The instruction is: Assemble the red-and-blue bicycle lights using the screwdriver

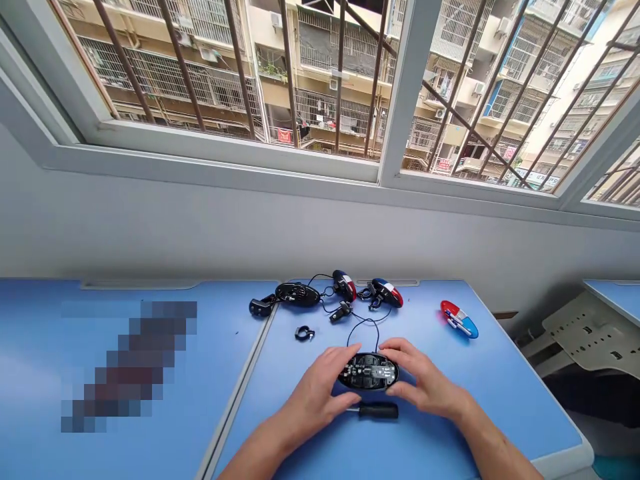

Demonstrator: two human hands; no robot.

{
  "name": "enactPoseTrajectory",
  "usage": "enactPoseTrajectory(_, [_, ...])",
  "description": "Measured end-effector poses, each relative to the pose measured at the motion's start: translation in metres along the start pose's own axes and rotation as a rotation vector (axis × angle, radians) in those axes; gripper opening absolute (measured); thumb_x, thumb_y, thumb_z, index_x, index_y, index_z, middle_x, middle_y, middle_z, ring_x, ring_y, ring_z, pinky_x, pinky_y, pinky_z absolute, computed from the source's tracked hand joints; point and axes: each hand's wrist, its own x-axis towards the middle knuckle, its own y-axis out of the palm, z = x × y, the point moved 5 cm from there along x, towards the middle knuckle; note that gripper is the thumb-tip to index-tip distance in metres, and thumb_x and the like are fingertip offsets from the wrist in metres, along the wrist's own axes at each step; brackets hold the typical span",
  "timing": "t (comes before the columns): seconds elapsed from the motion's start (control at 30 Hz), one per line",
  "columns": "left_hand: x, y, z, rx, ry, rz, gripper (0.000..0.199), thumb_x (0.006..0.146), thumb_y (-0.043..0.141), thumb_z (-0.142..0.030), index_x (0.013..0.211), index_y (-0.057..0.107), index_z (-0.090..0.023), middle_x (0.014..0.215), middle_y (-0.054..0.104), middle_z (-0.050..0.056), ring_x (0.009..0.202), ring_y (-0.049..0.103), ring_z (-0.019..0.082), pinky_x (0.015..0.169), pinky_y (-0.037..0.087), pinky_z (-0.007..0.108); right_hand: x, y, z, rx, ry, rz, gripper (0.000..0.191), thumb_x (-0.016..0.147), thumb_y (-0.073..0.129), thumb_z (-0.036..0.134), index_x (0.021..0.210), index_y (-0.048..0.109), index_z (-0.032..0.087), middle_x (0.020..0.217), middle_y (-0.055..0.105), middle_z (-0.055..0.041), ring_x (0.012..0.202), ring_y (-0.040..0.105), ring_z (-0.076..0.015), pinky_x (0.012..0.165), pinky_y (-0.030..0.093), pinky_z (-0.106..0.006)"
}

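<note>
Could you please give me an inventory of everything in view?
Open oval plastic housing: one, black, between both hands
Plastic-handled screwdriver: one, black handle, nearest the person
Ring clamp: one, black, left of centre
Glossy oval units: two, red-white-blue, near the wall
Oval unit: one, black, left of those
Small cabled part: one, black, below them
Rounded part: one, black, at the table seam
Oval shell: one, red and blue, far right
Tabletops: three, blue, left, middle, right
Pixelated patch: one, dark, left tabletop, contents unclear
Barred window: one, white-framed, above; buildings outside
Hands: two, bare, left and right of the housing
</note>
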Motion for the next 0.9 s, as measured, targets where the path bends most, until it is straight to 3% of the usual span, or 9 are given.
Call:
enactPoseTrajectory(0.3, [0.0, 0.006, 0.001, 0.014, 0.059, -0.007, 0.061, 0.069, 0.062, -0.012, 0.127, 0.05, -0.025, 0.107, 0.064, 0.005, 0.095, 0.059, 0.023, 0.081, 0.051, 0.035, -0.001, 0.007, -0.002, -0.072, -0.035, -0.021, 0.055, 0.085, 0.06, 0.021, 0.137, 0.041, 0.025, 0.129, 0.048, -0.0116, 0.119, 0.048, -0.0239, 0.1, 0.044, -0.041])
enactPoseTrajectory(0.5, [0.002, 0.002, -0.009, 0.073, 0.019, -0.009, 0.048, 0.069, 0.061, -0.012, 0.115, 0.057, -0.023, 0.093, 0.065, 0.003, 0.084, 0.06, 0.021, 0.072, 0.05, 0.031, -0.003, 0.01, -0.005, -0.085, -0.036, -0.059, 0.061, 0.082, 0.063, 0.02, 0.138, 0.038, 0.028, 0.135, 0.044, -0.0119, 0.124, 0.045, -0.0249, 0.101, 0.043, -0.042])
enactPoseTrajectory(0.77, [0.002, -0.008, -0.019, 0.024, -0.034, -0.055, 0.043, 0.069, 0.063, -0.018, 0.112, 0.059, -0.022, 0.094, 0.069, 0.003, 0.082, 0.064, 0.021, 0.072, 0.053, 0.03, -0.005, 0.004, -0.001, 0.02, 0.014, -0.105, 0.057, 0.086, 0.059, 0.043, 0.136, 0.041, 0.025, 0.134, 0.046, -0.0139, 0.124, 0.046, -0.0269, 0.099, 0.046, -0.041])
enactPoseTrajectory(0.9, [-0.001, -0.011, -0.025, 0.017, -0.015, -0.118, 0.045, 0.068, 0.066, -0.019, 0.112, 0.059, -0.023, 0.1, 0.07, 0.003, 0.087, 0.065, 0.022, 0.079, 0.053, 0.032, -0.004, 0.007, 0.002, 0.16, 0.11, -0.091, 0.057, 0.088, 0.053, 0.05, 0.138, 0.04, 0.026, 0.134, 0.046, -0.0136, 0.124, 0.047, -0.0264, 0.093, 0.05, -0.038])
